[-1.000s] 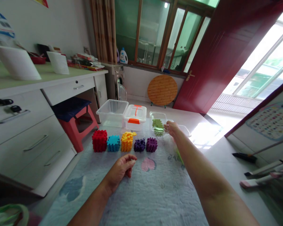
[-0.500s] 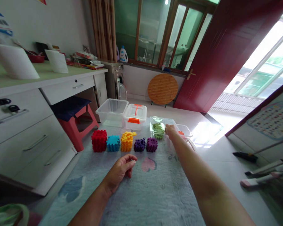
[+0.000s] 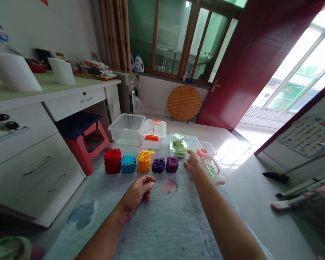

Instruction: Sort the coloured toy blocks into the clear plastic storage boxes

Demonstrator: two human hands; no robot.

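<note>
Row of chunky waffle-textured plastic cubes on the pale blue quilted mat (image 3: pixel 162 224), each upright and just apart from the next, running 9 to 3 o'clock: large red cube (image 3: pixel 112 161), teal-blue cube (image 3: pixel 128 163), yellow cube (image 3: pixel 144 161) with an uneven piece jutting from its top, small dark purple cube (image 3: pixel 158 165), small purple grid-faced cube (image 3: pixel 172 164). Clear plastic tub (image 3: pixel 176 136) sits near the grid-faced cube, at its 12 o'clock, holding a heap of green pieces (image 3: pixel 179 148).
</note>
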